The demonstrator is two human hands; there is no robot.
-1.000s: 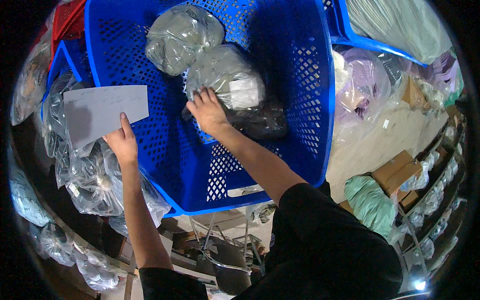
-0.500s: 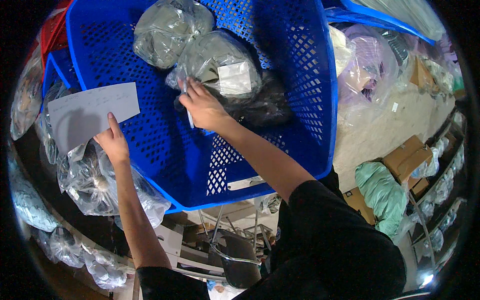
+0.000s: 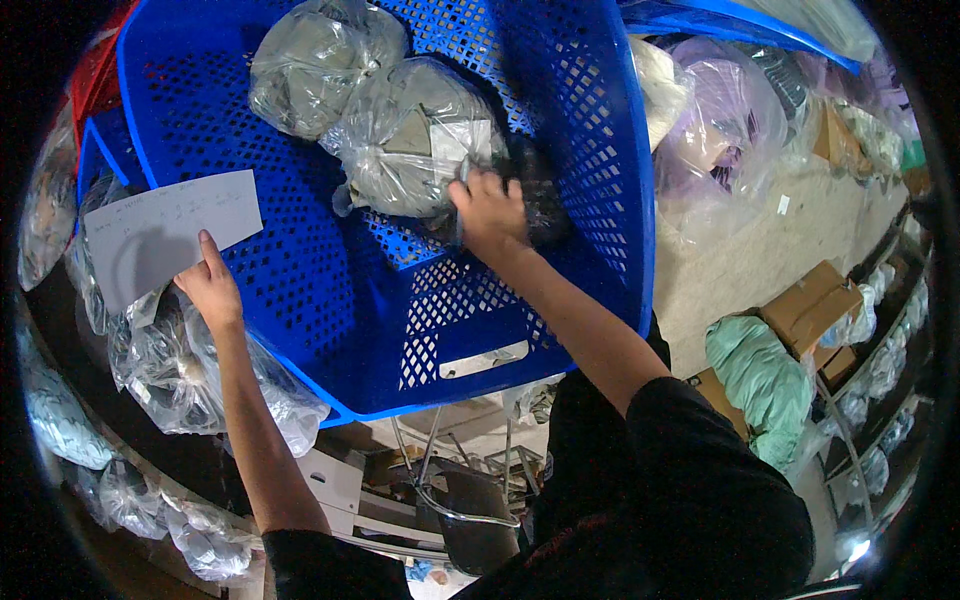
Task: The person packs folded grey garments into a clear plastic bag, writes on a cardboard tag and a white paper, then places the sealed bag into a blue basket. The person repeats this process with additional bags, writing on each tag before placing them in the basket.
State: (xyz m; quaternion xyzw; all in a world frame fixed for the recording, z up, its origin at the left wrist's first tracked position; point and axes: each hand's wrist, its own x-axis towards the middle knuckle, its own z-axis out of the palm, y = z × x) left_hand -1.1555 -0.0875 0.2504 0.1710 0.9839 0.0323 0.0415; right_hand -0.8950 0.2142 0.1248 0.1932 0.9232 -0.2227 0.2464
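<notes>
My left hand (image 3: pixel 212 290) grips a white paper sheet (image 3: pixel 150 235) with handwriting on it, thumb on top, over the left rim of a blue plastic basket (image 3: pixel 330 330). Inside the basket, my right hand (image 3: pixel 490 215) is at the lower right side of a clear plastic bag (image 3: pixel 395 150) of greyish goods, its fingers curled. A slim pale pen, plainer in the earlier picture, seems to stay in this hand, mostly hidden. A white label (image 3: pixel 460 143) lies on that bag. Above left sits another clear bag (image 3: pixel 320 75); a dark bag (image 3: pixel 540 195) lies beside my right hand.
Knotted clear bags (image 3: pixel 185 365) crowd the basket's left side. To the right are a bag of purple goods (image 3: pixel 725 110), a cardboard box (image 3: pixel 810 305) and a green bag (image 3: pixel 755 375). A dark chair (image 3: pixel 475 520) stands below the basket. Shelves of bags line both sides.
My right hand has moved right, from the labelled bag's left end to its lower right side. My left hand still holds the paper. The whole view has shifted slightly.
</notes>
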